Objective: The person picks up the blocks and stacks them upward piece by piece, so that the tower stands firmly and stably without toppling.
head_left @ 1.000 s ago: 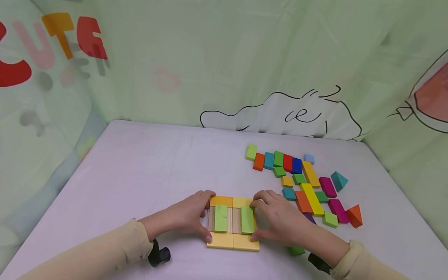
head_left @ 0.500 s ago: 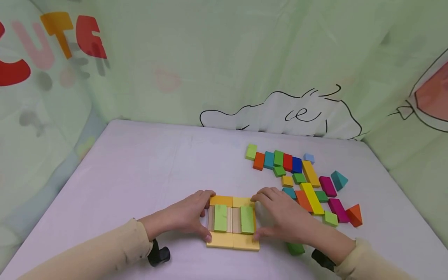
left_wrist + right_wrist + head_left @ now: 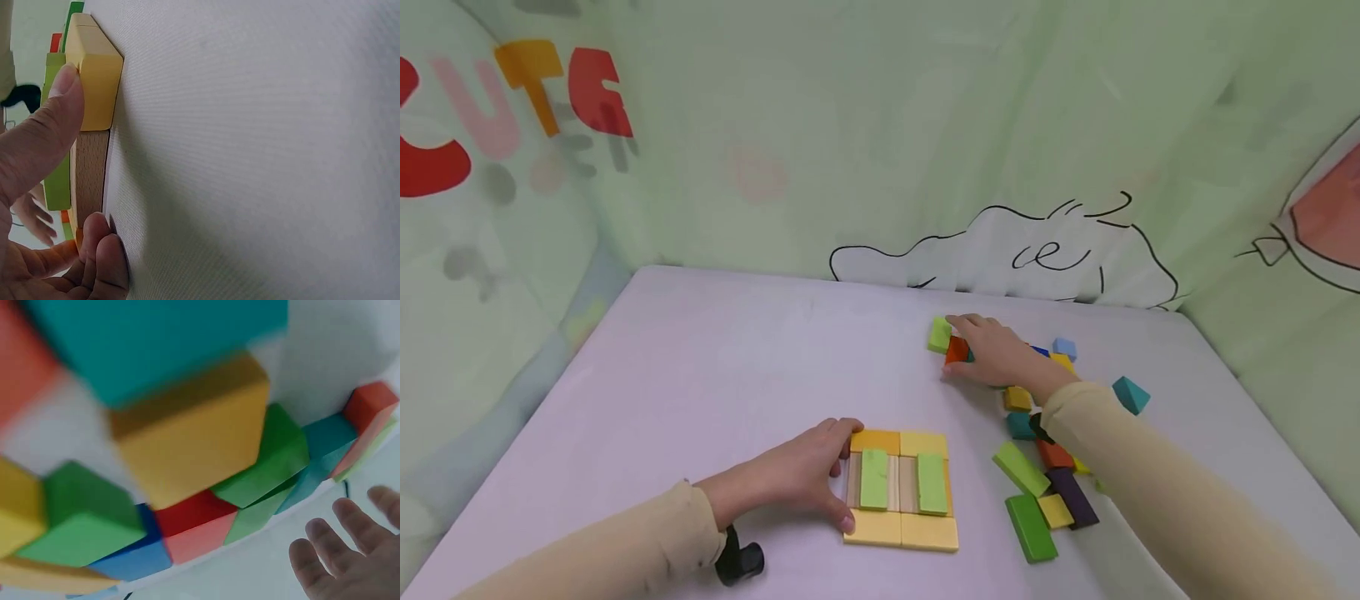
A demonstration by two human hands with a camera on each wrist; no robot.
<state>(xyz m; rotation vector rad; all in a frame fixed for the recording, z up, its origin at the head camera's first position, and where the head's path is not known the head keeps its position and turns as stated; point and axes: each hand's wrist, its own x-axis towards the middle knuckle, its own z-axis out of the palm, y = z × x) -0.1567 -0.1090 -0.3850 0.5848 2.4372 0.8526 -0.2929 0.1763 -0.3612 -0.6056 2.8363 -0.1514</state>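
A flat rectangular arrangement of wooden blocks lies on the table in the head view. Pale yellow blocks [image 3: 928, 531] form its near edge, plain wood pieces [image 3: 907, 483] sit inside, and two light-green blocks [image 3: 873, 480] lie on top. My left hand [image 3: 808, 473] grips its left side, thumb on the near yellow block and fingers at the far corner; the left wrist view shows the thumb [image 3: 44, 140] against a yellow block [image 3: 102, 90]. My right hand [image 3: 1000, 357], fingers extended, hovers by an orange block [image 3: 956, 351] and a light-green block [image 3: 939, 335].
Loose coloured blocks spread over the table's right side, among them a dark green block [image 3: 1031, 528], a purple block [image 3: 1072, 498] and a teal triangle [image 3: 1131, 395]. My right forearm covers part of them. A printed cloth wall [image 3: 737, 167] stands behind the white tabletop [image 3: 722, 358].
My right hand has left the arrangement's right side and reached forward to the far row of loose blocks. The left hand stays at the left side.
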